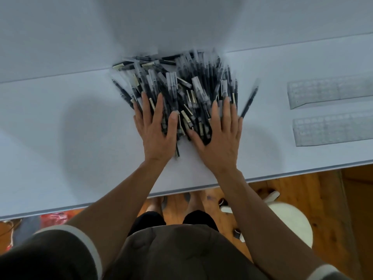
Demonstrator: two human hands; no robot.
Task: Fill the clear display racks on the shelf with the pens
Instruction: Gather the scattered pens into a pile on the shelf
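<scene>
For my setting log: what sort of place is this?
Probably a home workroom rather than a shop: a white shelf holds a loose heap of black pens beside two clear plastic racks, above a wooden plank floor.

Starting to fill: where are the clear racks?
Head view, right side: two clear racks lie on the shelf, one behind the other, right of the pen pile.

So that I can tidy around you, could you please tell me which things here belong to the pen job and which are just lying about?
Job: pile of pens, stray pen, far clear rack, near clear rack, left hand and right hand pressing the pile.
Lying about: white stool, red bundle on the floor.
</scene>
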